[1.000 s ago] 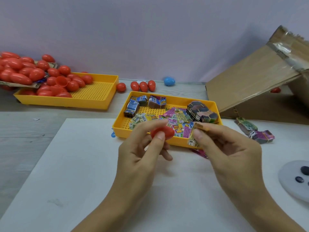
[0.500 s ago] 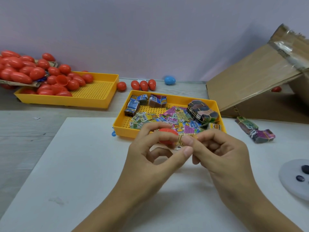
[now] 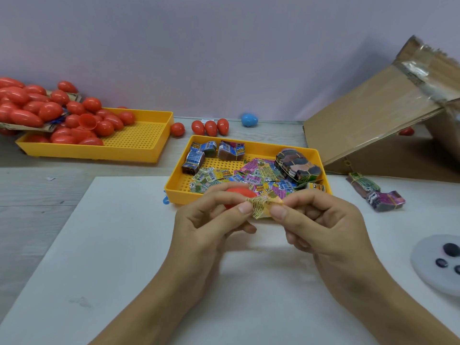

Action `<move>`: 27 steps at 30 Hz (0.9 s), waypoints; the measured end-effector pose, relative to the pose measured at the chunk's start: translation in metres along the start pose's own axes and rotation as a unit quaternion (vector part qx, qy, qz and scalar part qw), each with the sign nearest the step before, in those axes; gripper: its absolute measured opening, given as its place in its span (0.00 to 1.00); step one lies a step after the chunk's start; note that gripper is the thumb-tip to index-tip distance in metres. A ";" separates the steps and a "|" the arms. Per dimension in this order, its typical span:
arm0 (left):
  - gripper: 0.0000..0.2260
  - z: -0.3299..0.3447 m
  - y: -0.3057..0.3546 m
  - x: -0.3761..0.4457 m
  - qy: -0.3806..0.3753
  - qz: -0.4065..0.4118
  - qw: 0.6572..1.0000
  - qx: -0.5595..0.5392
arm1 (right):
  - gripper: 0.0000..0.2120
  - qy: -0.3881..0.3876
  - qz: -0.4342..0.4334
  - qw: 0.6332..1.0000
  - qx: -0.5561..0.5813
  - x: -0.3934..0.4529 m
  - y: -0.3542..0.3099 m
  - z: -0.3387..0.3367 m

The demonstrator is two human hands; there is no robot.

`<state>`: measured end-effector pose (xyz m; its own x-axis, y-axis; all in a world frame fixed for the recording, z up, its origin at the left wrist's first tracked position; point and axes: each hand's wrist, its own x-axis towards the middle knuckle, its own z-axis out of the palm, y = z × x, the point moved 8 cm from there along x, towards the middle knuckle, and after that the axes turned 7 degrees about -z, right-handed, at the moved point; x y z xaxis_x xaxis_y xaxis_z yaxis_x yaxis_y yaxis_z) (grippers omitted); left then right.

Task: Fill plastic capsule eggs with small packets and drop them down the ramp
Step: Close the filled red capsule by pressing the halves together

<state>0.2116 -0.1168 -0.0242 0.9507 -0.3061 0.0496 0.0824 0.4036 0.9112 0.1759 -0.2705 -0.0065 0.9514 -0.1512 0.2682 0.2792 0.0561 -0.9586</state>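
Pinching a small yellow packet [image 3: 264,204] between thumb and forefinger, both left hand [image 3: 211,220] and right hand [image 3: 321,220] meet above the white mat's [image 3: 99,245] far edge. Left fingers also curl round a red capsule egg [image 3: 240,192], just in front of the packet tray [image 3: 174,192]

Both forearms reach in from below, hands meeting at center. Left hand [image 3: 211,220] curls its fingers around a red egg [image 3: 240,192], thumb tip pressed to a packet [image 3: 263,205]. Right hand [image 3: 321,225] pinches that packet's other side between thumb and forefinger, remaining fingers curled under.
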 end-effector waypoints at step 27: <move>0.16 0.002 0.001 -0.007 0.050 0.059 0.988 0.131 | 0.08 0.029 -0.165 0.965 -0.203 -0.008 -0.033 -0.004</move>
<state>0.2047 -0.1163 -0.0222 0.9750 -0.1781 0.1327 -0.0982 0.1901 0.9768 0.1587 -0.2748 0.0230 0.8066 -0.1509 0.5716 0.4811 -0.3943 -0.7830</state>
